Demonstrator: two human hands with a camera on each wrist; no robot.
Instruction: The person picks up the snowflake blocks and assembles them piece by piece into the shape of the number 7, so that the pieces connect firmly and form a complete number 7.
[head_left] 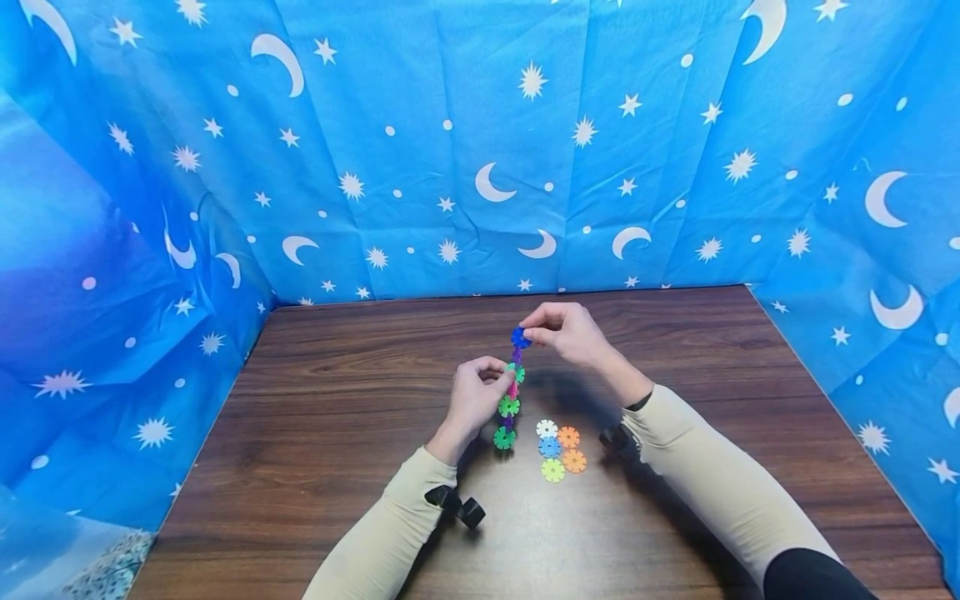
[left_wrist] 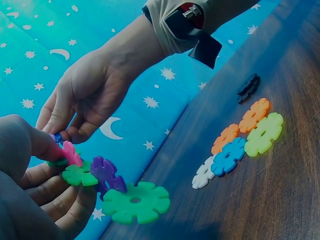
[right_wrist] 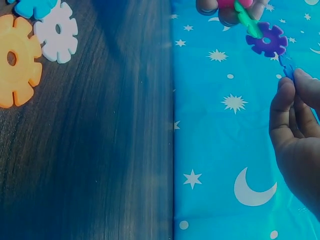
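Note:
A chain of notched flower-shaped plastic discs runs upright between my hands in the head view. At its top my right hand [head_left: 570, 333] pinches a dark blue disc [head_left: 519, 337] between thumb and fingertips. Below that disc comes a purple disc [right_wrist: 267, 40], slotted into a green one. My left hand [head_left: 474, 396] grips the chain's middle, thumb and fingers around the upper green disc [head_left: 517, 372] and a pink disc [left_wrist: 72, 153], which they partly cover. Another green disc [left_wrist: 80, 173], a second purple disc [left_wrist: 106, 175] and a large-looking end green disc [left_wrist: 136, 201] hang lower.
Loose discs lie together on the brown wooden table [head_left: 337, 467]: a white disc [head_left: 546, 429], a blue disc [head_left: 550, 447], a yellow-green disc [head_left: 552, 471] and two orange discs [head_left: 574, 461]. Black notched pieces [left_wrist: 248, 88] lie beside them. A blue star-patterned cloth [head_left: 420, 208] surrounds the table.

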